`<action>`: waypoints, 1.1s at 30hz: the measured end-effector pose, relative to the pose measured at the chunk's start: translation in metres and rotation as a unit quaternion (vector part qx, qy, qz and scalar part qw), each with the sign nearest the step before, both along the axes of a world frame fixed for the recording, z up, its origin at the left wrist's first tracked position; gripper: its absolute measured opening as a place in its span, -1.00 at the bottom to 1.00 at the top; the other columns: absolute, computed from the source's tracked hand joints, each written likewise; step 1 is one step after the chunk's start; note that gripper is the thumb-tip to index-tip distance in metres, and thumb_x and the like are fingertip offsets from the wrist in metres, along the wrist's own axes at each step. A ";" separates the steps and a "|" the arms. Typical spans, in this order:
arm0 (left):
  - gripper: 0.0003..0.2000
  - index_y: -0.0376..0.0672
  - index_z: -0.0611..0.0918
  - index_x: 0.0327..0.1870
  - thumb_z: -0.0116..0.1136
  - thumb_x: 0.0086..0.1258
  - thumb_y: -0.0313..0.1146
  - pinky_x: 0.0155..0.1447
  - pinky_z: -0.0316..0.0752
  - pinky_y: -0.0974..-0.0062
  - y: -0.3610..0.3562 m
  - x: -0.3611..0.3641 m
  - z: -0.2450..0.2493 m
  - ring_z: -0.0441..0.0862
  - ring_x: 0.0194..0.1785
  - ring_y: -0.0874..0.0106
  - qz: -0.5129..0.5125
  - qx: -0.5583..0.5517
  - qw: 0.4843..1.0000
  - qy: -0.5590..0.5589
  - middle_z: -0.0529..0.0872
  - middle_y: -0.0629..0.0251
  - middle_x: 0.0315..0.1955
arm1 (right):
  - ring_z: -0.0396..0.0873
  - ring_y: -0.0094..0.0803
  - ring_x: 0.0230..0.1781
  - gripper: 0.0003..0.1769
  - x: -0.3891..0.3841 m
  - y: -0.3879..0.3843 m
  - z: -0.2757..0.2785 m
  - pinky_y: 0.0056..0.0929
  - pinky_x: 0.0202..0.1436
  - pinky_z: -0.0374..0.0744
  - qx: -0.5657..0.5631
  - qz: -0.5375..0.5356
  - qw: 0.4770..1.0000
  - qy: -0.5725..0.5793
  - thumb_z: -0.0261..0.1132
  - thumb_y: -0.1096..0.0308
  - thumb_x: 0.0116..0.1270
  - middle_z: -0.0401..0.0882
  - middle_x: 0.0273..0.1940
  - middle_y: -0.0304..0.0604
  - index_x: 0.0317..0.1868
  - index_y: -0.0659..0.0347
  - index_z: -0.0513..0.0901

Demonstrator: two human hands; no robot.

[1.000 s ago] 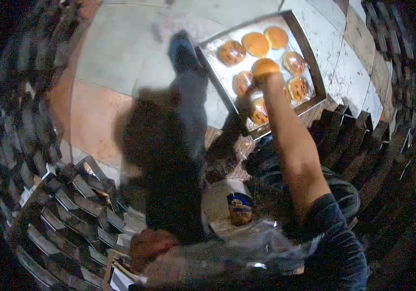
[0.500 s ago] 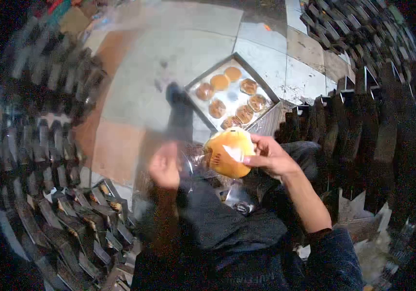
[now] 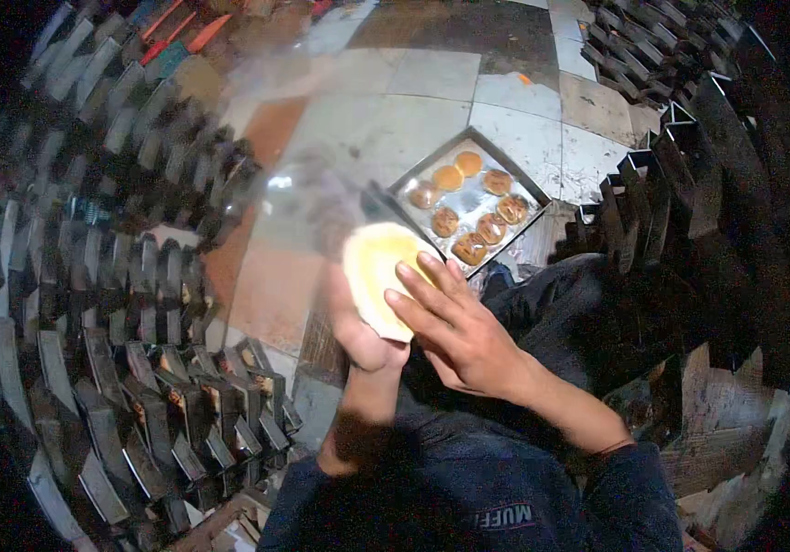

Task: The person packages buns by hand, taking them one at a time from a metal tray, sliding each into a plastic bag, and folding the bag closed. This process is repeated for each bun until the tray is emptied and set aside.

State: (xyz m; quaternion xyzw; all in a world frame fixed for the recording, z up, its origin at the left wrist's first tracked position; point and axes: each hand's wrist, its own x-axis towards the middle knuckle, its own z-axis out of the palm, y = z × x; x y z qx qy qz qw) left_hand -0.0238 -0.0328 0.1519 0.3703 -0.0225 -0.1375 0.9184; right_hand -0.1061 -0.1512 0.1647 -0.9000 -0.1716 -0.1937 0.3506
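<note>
A round bun (image 3: 378,276), pale yellow with a whitish rim on the side facing me, is held between my two hands above my lap. My left hand (image 3: 365,342) cups it from the left and below, its fingers mostly hidden behind it. The fingers of my right hand (image 3: 468,336) lie across the bun's right side, and its thumb is lower down. Beyond the bun, a square dark-rimmed tray (image 3: 410,177) on the floor holds several brown-topped buns (image 3: 491,228). A hazy, see-through blur near my left hand is too smeared to identify.
Stacked dark metal trays (image 3: 105,405) crowd the left side. More dark stacks (image 3: 689,193) stand at the right. The floor is of pale and reddish tiles (image 3: 422,74). Orange-red items (image 3: 206,32) are at the far left, and brown boards (image 3: 726,396) are at the lower right.
The bun has moved left and now shows its pale side, not its brown top. My left hand has come to hold it, and my right hand's fingers have spread over it.
</note>
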 end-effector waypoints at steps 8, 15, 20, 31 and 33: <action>-0.28 -0.27 0.24 0.40 -0.24 0.38 0.13 0.28 0.40 -0.01 0.010 -0.041 0.040 0.43 0.28 -0.02 0.048 0.133 0.970 -0.198 0.39 -0.06 0.29 | 0.27 0.10 0.39 -0.46 -0.003 -0.007 0.009 -0.08 0.39 0.37 -0.005 0.011 0.984 -0.178 0.13 0.37 0.27 0.25 0.38 0.16 0.30 0.15 0.45; -0.12 -0.33 0.16 0.41 -0.22 0.29 0.30 0.37 0.30 -0.02 0.002 -0.020 0.037 0.29 0.36 -0.10 -0.088 -0.269 0.931 -0.232 0.28 -0.20 0.32 | 0.35 0.06 0.32 -0.47 0.003 -0.001 0.013 -0.09 0.34 0.47 -0.036 0.016 0.975 -0.220 0.10 0.36 0.27 0.36 0.30 0.10 0.30 0.03 0.48; -0.26 -0.03 0.14 0.48 -0.01 0.31 0.08 0.36 0.29 -0.13 0.018 -0.003 0.059 0.27 0.35 -0.21 -0.156 0.042 0.985 0.054 0.25 -0.13 0.37 | 0.24 0.15 0.39 -0.41 0.009 0.005 0.018 -0.02 0.38 0.36 -0.036 0.001 0.988 -0.148 0.13 0.37 0.26 0.24 0.36 0.17 0.35 0.06 0.41; -0.35 -0.24 0.39 0.30 -0.21 0.44 0.17 0.24 0.47 0.05 0.013 0.035 -0.015 0.54 0.18 0.11 -0.048 -0.082 0.994 0.062 0.54 0.02 0.17 | 0.63 -0.04 -0.18 -0.80 -0.007 -0.012 -0.002 -0.19 -0.05 0.58 0.183 0.186 0.949 0.180 0.30 0.45 0.20 0.63 -0.23 0.05 -0.16 0.33 0.65; -0.36 -0.22 0.37 0.33 -0.18 0.43 0.13 0.28 0.45 0.08 0.002 0.024 -0.018 0.53 0.21 0.14 -0.079 -0.098 0.989 0.072 0.53 0.01 0.19 | 0.62 0.00 -0.26 -0.84 0.009 -0.010 0.002 -0.22 -0.15 0.58 0.207 0.091 0.970 0.095 0.33 0.45 0.19 0.63 -0.30 0.04 -0.22 0.29 0.64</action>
